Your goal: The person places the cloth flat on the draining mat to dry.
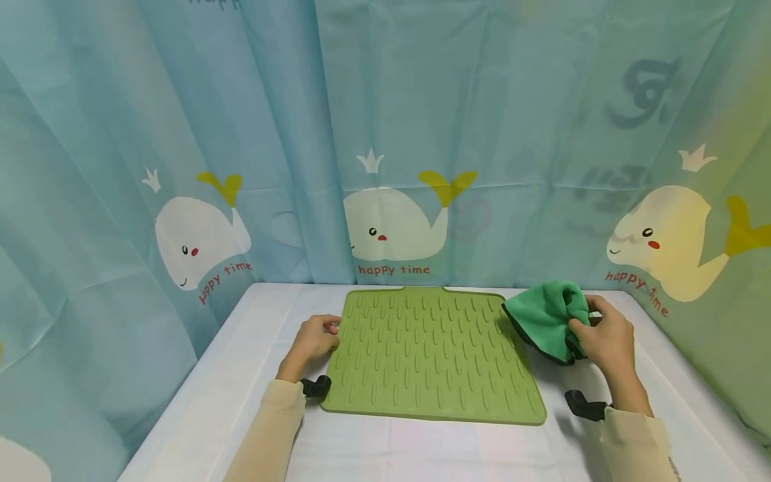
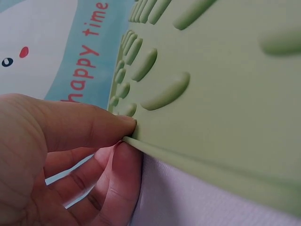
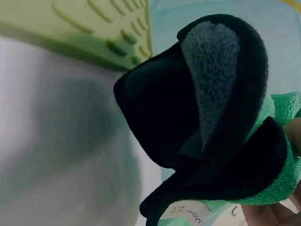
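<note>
A green ridged mat lies on the white table, a small tab along its far edge. My left hand pinches the mat's left edge; in the left wrist view the thumb is on top and the curled fingers are beneath the rim. At the mat's right side my right hand grips a bunched green cloth with dark edging. The cloth overhangs the mat's upper right corner. In the right wrist view its dark trim and a white label show, with the hand partly cut off.
A white cloth covers the table. Behind and on both sides hangs a blue-green curtain printed with whales and red lettering. Dark wrist straps sit at the sleeve cuffs.
</note>
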A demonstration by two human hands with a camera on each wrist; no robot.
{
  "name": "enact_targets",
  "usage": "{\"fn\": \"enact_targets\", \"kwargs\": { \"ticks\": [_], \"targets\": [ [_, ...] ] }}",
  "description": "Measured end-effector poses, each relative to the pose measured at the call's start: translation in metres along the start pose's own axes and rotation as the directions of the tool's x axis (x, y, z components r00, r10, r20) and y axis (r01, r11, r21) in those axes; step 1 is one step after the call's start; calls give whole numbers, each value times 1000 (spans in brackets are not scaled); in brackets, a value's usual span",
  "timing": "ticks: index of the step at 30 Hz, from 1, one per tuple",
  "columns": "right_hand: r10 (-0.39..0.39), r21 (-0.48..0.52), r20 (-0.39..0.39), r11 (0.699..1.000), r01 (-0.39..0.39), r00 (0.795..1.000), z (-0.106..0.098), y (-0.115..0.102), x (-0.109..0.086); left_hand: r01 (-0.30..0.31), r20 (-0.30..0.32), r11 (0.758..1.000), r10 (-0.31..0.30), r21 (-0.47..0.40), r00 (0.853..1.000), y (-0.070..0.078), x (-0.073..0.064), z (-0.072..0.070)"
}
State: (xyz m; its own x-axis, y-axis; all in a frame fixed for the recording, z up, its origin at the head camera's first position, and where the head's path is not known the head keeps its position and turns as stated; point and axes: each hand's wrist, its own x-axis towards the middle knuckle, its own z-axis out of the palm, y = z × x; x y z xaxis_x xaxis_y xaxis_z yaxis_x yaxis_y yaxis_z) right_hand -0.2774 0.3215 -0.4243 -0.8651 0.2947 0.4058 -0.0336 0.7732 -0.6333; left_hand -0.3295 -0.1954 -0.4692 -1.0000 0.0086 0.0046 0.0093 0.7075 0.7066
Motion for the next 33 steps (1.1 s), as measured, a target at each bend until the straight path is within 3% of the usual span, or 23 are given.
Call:
{"fn": "enact_targets", "kwargs": {
  "ticks": [9,20,27,33],
  "targets": [
    [-35,62,-74,997,40,997,1,-24,-2,20,6,1000,-21,7,1000,2,-1,1],
    [-62,148,-77,986,72,995,20,-51,-12,36,-8,999,-36,12,999,3,-1,2],
    [-161,185,-68,968,171,985,41,-71,-22,17,-10,1000,-17,10,1000,2,0,1],
    [-188,201,-36,961,192,981,51,-84,-30,25,-9,1000,-25,7,1000,1,-1,0]
  ]
}}
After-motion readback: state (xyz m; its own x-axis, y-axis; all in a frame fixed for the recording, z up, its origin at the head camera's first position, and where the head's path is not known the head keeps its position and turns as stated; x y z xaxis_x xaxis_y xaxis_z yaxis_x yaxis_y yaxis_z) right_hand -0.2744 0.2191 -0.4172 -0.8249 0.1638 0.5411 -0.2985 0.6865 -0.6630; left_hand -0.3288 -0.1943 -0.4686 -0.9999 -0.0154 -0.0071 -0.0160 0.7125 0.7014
